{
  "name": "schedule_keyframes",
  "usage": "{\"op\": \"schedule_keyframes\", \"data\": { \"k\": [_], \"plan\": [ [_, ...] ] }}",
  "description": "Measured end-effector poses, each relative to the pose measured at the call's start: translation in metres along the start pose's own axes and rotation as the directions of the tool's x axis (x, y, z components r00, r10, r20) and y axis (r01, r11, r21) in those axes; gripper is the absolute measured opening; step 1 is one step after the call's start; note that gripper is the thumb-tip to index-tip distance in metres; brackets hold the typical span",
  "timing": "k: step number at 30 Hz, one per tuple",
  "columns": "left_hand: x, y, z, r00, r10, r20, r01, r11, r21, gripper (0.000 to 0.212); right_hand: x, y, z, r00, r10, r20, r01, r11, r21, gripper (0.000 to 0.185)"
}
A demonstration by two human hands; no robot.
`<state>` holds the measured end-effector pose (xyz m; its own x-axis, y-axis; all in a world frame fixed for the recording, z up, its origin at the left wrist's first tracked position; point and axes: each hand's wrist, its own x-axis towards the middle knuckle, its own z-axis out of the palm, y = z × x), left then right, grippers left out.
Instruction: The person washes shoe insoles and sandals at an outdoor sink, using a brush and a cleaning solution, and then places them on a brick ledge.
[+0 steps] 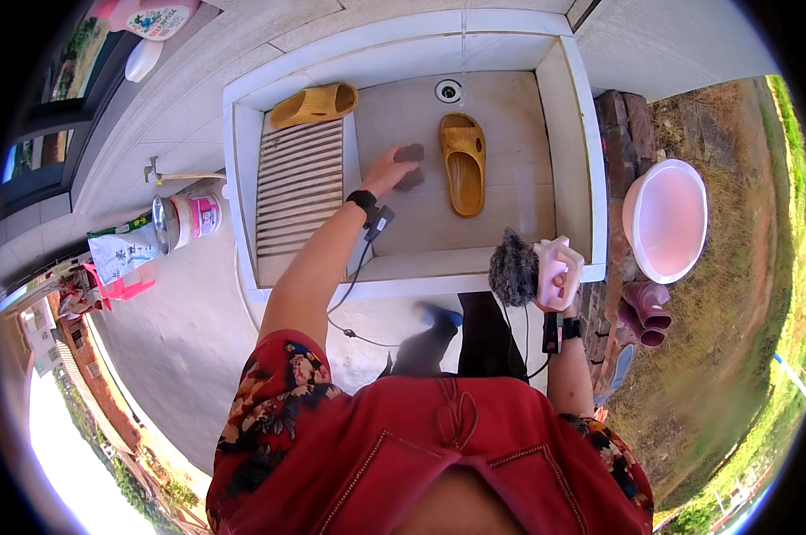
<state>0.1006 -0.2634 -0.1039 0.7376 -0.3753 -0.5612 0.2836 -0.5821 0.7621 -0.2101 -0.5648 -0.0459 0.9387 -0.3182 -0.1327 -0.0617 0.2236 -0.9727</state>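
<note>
My left hand (391,172) reaches into a tiled wash sink (409,267), gripping a dark grey-brown lump (413,154) that is too blurred to name. To its right, a yellow-brown slipper (465,190) lies sole down on the basin floor, near the drain (448,91). My right hand (555,294) is at the sink's front right corner, shut on a pale pink plastic handled object (565,267); fingers show through its opening. Beside that object is a dark grey fluffy scourer (513,271). Another yellow-brown slipper (316,105) lies at the top of the ribbed washboard (300,190).
A thin stream of water (463,53) falls near the drain. Right of the sink are a pink basin (670,221), purple boots (645,311) and stacked bricks (620,134). At left stand a tap (152,170), a bucket (199,215) and a pink stool (125,284).
</note>
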Motion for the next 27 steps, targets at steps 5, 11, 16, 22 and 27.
{"op": "schedule_keyframes", "data": {
  "k": [5,11,16,22,27],
  "plan": [
    [-0.052,0.067,-0.023,0.964,0.006,0.267,0.226,0.516,-0.826,0.033,-0.003,0.022,-0.014,0.953,0.296,0.066,-0.299,0.881,0.367,0.068],
    [-0.071,0.071,-0.005,0.997,0.075,0.011,-0.019,0.379,-0.925,0.034,0.004,0.016,-0.006,0.892,0.419,0.168,-0.419,0.632,0.652,0.080],
    [-0.068,0.094,0.002,0.993,-0.047,-0.106,-0.075,0.431,-0.899,0.025,-0.006,0.044,-0.026,0.919,0.368,0.140,-0.361,0.644,0.674,0.088],
    [-0.079,0.133,0.000,0.975,-0.178,-0.132,-0.025,0.501,-0.865,0.028,-0.003,0.038,-0.020,0.930,0.347,0.120,-0.346,0.715,0.608,0.085],
    [-0.074,0.133,0.007,0.961,-0.211,-0.177,-0.020,0.587,-0.809,0.021,-0.001,0.031,-0.014,0.916,0.344,0.206,-0.381,0.586,0.715,0.087]
  ]
}}
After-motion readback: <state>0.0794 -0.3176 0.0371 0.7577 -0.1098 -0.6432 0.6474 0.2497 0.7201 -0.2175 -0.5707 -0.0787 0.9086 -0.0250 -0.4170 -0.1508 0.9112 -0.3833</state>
